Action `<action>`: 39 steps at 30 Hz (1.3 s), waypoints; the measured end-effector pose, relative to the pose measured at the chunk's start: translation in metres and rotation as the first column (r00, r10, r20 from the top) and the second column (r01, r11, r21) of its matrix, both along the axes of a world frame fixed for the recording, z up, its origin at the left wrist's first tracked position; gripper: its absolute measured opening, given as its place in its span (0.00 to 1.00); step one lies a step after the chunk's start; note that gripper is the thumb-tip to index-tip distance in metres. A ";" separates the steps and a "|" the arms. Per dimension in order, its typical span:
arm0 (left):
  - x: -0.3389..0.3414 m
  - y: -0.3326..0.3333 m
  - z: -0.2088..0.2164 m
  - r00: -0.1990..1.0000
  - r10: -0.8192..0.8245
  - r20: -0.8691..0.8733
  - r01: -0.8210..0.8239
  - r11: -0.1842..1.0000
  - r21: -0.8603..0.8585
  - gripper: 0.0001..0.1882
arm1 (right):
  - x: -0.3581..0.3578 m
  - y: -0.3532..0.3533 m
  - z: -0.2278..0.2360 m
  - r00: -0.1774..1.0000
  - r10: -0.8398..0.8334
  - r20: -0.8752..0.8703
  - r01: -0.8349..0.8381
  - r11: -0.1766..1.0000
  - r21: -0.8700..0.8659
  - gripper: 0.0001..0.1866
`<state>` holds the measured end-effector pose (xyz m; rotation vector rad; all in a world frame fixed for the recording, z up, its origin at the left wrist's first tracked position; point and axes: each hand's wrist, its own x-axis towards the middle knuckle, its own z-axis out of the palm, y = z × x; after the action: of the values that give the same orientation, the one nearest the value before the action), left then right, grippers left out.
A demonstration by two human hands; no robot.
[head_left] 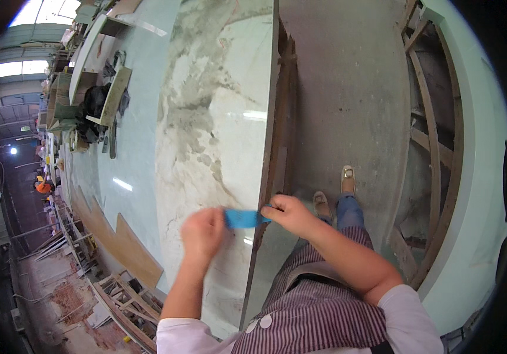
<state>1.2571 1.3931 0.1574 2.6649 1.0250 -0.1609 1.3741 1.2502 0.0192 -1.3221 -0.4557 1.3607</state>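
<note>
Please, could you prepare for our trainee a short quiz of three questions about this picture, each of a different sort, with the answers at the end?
1. True or false: the blue strip reaches from the left hand to the right hand.

2. Choose one. The apron has a pattern of:
A) dots
B) stripes
C) flowers

3. Fill in the missing word: in the picture, the shoes are on the floor to the ____ of the white and grey stone slab.

Key: 1. True. 2. B. 3. Right.
</note>
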 end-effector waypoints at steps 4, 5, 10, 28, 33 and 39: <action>0.005 -0.026 0.009 0.995 -0.085 0.048 0.088 0.993 -0.074 0.13 | 0.007 -0.027 -0.022 0.988 0.143 0.049 -0.144 0.989 0.011 0.18; -0.012 -0.017 0.015 0.996 -0.003 0.090 0.016 0.989 -0.144 0.13 | 0.017 -0.044 -0.001 0.987 0.162 0.018 -0.162 0.986 0.048 0.18; -0.066 -0.022 0.001 0.994 -0.111 0.021 0.107 0.983 0.149 0.36 | 0.051 -0.100 -0.024 0.939 0.343 -0.019 -0.343 0.935 -0.091 0.16; 0.182 -0.055 -0.078 0.815 -0.551 -0.181 0.563 0.676 0.475 0.27 | 0.068 -0.145 -0.033 0.881 -0.332 0.337 0.382 0.920 -0.093 0.07; 0.107 -0.100 -0.046 0.749 -0.643 0.161 0.618 0.591 -0.519 0.18 | 0.094 -0.145 -0.026 0.843 -0.503 0.188 0.527 0.843 -0.109 0.07; 0.089 0.016 -0.025 0.910 -0.159 0.382 0.148 0.987 0.059 0.21 | 0.094 -0.092 -0.008 0.911 -0.406 0.075 0.407 0.913 0.006 0.08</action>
<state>1.3457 1.4089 0.1320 2.6497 0.6958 0.3398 1.4683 1.1579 0.0115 -1.3875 -0.2049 0.9689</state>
